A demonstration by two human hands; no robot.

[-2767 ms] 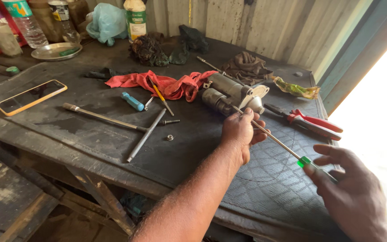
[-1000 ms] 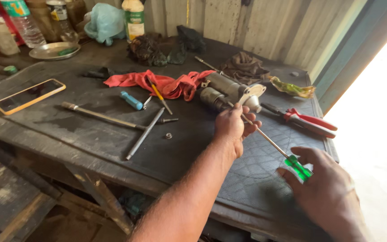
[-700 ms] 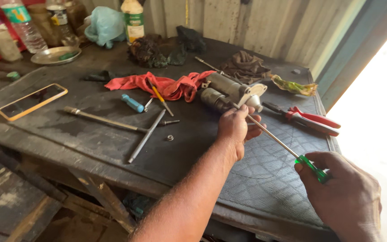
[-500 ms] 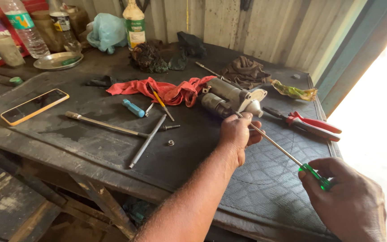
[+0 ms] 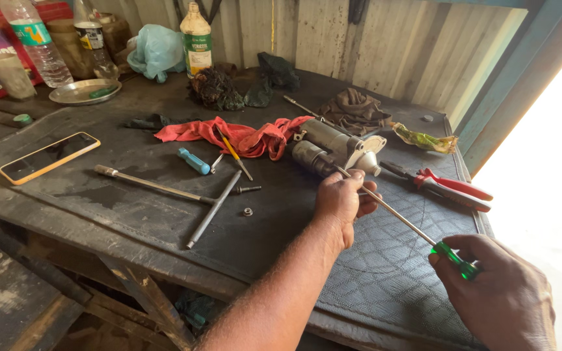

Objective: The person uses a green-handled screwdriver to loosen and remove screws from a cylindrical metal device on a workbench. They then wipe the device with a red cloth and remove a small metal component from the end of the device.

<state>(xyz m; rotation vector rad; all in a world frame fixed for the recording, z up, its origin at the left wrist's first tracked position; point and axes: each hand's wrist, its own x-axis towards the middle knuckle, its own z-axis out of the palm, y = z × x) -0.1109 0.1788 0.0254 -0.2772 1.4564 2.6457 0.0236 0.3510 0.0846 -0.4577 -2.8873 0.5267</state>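
A grey starter motor [image 5: 333,144] lies on the dark workbench [image 5: 164,214]. A long screwdriver with a green handle [image 5: 404,220] points at the motor's near end. My left hand [image 5: 343,201] pinches the metal shaft close to the motor. My right hand [image 5: 502,296] grips the green handle at the lower right, near the bench's front edge.
On the bench lie a red rag [image 5: 242,135], a yellow-cased phone [image 5: 48,156], a T-shaped wrench [image 5: 183,195], a blue-handled tool [image 5: 193,160], a small nut [image 5: 247,211] and red-handled pliers [image 5: 447,185]. Bottles [image 5: 196,36], a metal plate [image 5: 84,91] and dark rags stand at the back by a corrugated wall.
My right hand turned and shifted on the green handle, moving slightly down and right. My left hand stayed on the shaft by the motor. The view tilted a little.
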